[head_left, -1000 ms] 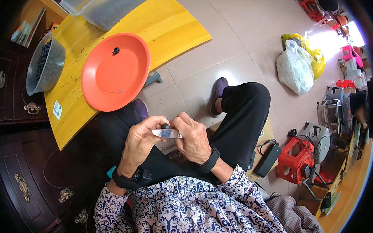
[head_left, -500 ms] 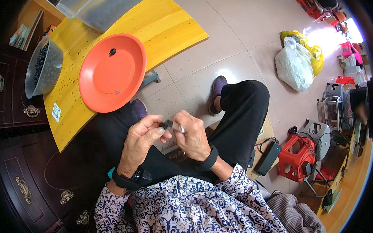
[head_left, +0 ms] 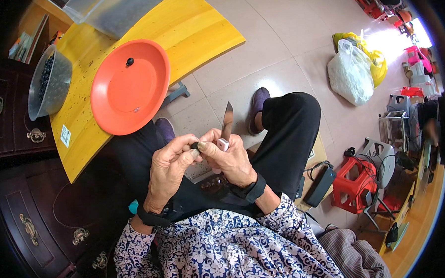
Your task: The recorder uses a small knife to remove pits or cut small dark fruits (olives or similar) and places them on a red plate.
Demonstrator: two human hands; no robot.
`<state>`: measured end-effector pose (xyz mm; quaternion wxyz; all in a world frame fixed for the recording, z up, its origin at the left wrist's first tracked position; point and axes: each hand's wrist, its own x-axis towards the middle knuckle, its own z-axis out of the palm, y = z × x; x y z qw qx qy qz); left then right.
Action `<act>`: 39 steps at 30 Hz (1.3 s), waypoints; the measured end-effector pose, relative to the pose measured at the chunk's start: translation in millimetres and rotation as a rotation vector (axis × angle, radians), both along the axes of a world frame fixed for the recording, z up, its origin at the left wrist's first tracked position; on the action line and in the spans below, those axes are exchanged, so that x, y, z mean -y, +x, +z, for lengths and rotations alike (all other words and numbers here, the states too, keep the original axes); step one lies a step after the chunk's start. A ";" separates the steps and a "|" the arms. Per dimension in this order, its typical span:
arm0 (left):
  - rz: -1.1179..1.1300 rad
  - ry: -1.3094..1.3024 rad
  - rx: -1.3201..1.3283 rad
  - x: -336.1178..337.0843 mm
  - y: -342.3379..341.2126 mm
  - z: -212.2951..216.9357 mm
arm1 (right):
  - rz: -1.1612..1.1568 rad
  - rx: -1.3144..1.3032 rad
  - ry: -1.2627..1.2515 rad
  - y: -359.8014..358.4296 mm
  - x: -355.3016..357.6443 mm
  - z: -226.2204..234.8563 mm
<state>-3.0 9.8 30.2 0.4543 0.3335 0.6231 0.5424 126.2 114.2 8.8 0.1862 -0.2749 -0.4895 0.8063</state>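
Between my two hands, over my lap, is a small dark piece (head_left: 194,145) whose kind I cannot make out. The thumb and fingers of my left hand (head_left: 165,166) pinch it. A small knife (head_left: 227,121) with a pale handle is gripped in my right hand (head_left: 237,163), its blade pointing up and away from me. My right thumb also presses at the dark piece. Ahead on the left, an orange-red round plate (head_left: 98,102) holds a small black round piece (head_left: 130,62) near its far rim and a few tiny shiny bits.
The plate lies on a yellow wooden table (head_left: 194,51) strewn with dark specks. Left of it stands a translucent tub (head_left: 63,79) of small dark pieces; a clear plastic bin (head_left: 122,14) is behind. Filled bags (head_left: 351,76) sit on the floor, and a red stool (head_left: 353,180) at right.
The knife has swung up so its blade now points away from me. My right thumb has come onto the dark piece, which my left hand keeps pinching.
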 end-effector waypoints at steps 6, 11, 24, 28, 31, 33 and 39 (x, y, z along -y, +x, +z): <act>-0.015 -0.018 -0.018 0.9 0.7 1.4 | -0.015 -0.097 -0.256 3.1 -0.8 -6.6; -0.059 -0.056 -0.117 -2.2 -2.5 4.5 | -0.053 -0.034 -0.101 1.7 2.5 -5.1; -0.063 -0.042 -0.024 -5.1 -3.1 2.0 | -0.090 -0.053 -0.021 2.1 4.1 -2.3; -0.074 -0.043 0.006 -4.9 -3.3 -1.2 | -0.072 -0.050 -0.102 6.4 2.0 -8.2; -0.048 -0.033 0.125 -4.0 -2.0 -4.7 | -0.123 -0.017 -0.009 4.5 7.4 -12.1; -0.026 -0.030 0.199 -3.2 -1.9 -5.6 | -0.176 0.008 0.123 3.3 9.1 -14.9; -0.010 0.026 0.308 -5.5 -0.1 1.0 | -0.154 0.144 0.963 3.3 9.8 -18.5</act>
